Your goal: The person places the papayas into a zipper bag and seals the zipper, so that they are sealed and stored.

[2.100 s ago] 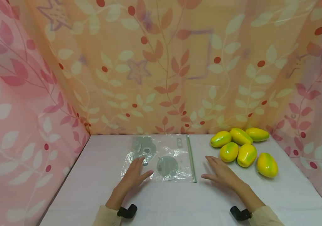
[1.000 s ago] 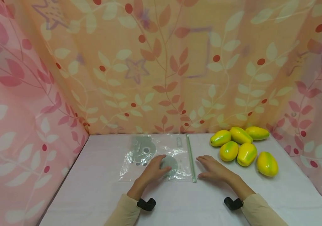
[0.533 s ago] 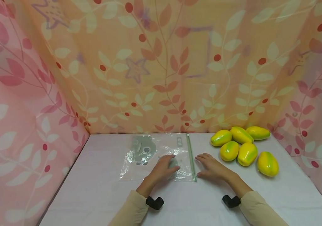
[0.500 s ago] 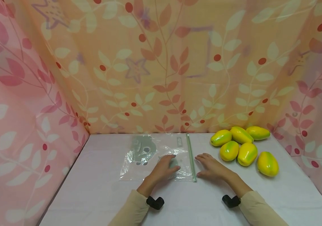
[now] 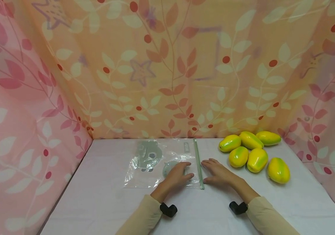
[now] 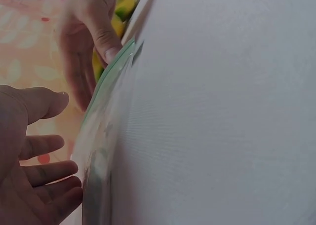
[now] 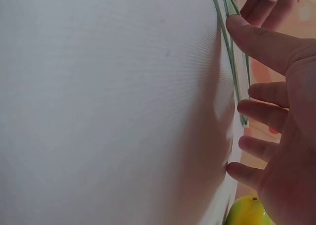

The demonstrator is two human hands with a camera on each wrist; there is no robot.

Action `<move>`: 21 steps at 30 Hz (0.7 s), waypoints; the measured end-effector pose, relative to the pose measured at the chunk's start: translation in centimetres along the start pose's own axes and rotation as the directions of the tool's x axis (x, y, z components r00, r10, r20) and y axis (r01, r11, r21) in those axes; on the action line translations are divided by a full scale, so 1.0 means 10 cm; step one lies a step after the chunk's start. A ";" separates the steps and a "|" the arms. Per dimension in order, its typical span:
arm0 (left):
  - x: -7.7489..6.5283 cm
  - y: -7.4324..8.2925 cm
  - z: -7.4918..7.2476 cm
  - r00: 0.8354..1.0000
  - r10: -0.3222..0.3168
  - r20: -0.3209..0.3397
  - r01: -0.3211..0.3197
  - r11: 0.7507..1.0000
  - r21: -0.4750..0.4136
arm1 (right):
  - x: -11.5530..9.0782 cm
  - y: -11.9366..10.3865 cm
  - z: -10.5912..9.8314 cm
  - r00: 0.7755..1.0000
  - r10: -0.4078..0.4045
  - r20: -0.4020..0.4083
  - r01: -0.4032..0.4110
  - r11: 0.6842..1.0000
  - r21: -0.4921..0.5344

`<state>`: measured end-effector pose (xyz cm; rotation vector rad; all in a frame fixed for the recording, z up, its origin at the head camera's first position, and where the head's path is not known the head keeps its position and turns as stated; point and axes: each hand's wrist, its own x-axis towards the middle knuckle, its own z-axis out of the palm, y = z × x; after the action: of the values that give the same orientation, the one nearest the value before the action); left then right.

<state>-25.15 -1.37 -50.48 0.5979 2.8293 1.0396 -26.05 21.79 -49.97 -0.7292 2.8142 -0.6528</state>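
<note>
A clear plastic zip bag point(image 5: 144, 178) with grey-green printed figures lies flat in the middle of the table. Its green zip edge point(image 5: 199, 164) runs along the right side. Over the bag's right part hovers my left hand point(image 5: 176, 174), fingers extended and apart, holding nothing. Just right of the zip edge is my right hand point(image 5: 218, 171), its fingers spread and nothing in its grasp. In the right wrist view the right thumb point(image 7: 239, 25) lies close by the green strip point(image 7: 232, 62); whether it touches cannot be told.
Several yellow-green mangoes point(image 5: 256, 160) lie in a group at the back right of the white-covered table point(image 5: 97, 202). A patterned curtain point(image 5: 161, 98) hangs behind and along both sides. Each wrist wears a black camera mount point(image 5: 168, 210).
My left hand has moved right across the bag, from its left part to near the zip edge. The right hand has shifted left to the strip. Bag and mangoes stay where they were.
</note>
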 end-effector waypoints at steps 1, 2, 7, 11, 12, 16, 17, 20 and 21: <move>0.00 0.00 0.00 1.000 -0.008 0.004 0.008 1.000 0.001 | 0.00 0.00 0.00 1.000 0.000 -0.001 0.000 1.000 0.002; 0.00 0.01 0.01 1.000 -0.016 0.007 0.016 1.000 0.004 | 0.00 -0.01 0.00 1.000 0.000 -0.001 0.000 1.000 0.004; 0.01 0.01 0.04 1.000 -0.024 -0.001 0.024 0.999 0.027 | 0.01 -0.03 -0.01 1.000 -0.010 0.001 0.010 1.000 -0.003; 0.02 0.02 0.05 1.000 -0.031 0.001 0.031 0.999 0.032 | 0.02 -0.03 -0.01 1.000 -0.018 0.004 0.018 1.000 -0.012; 0.03 0.02 0.05 0.999 -0.033 0.002 0.033 0.999 0.033 | 0.03 -0.03 -0.01 1.000 -0.015 0.007 0.015 1.000 -0.012; 0.03 0.02 0.06 1.000 -0.028 -0.003 0.029 0.998 0.048 | 0.06 -0.02 0.00 0.999 -0.040 0.004 0.040 0.999 -0.023; 0.03 0.02 0.06 1.000 -0.026 -0.006 0.026 0.998 0.054 | 0.07 -0.02 0.00 0.999 -0.043 0.004 0.043 0.999 -0.024; 0.03 0.03 0.07 1.000 -0.021 -0.007 0.021 0.997 0.068 | 0.09 -0.02 0.02 0.998 -0.056 0.005 0.056 0.998 -0.030; 0.03 0.03 0.07 1.000 -0.016 -0.010 0.016 0.997 0.070 | 0.09 -0.02 0.03 0.998 -0.060 0.005 0.060 0.997 -0.039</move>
<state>-25.24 -0.60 -50.81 0.5767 2.8841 0.9462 -26.68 21.13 -50.19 -0.8237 2.8189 -0.6064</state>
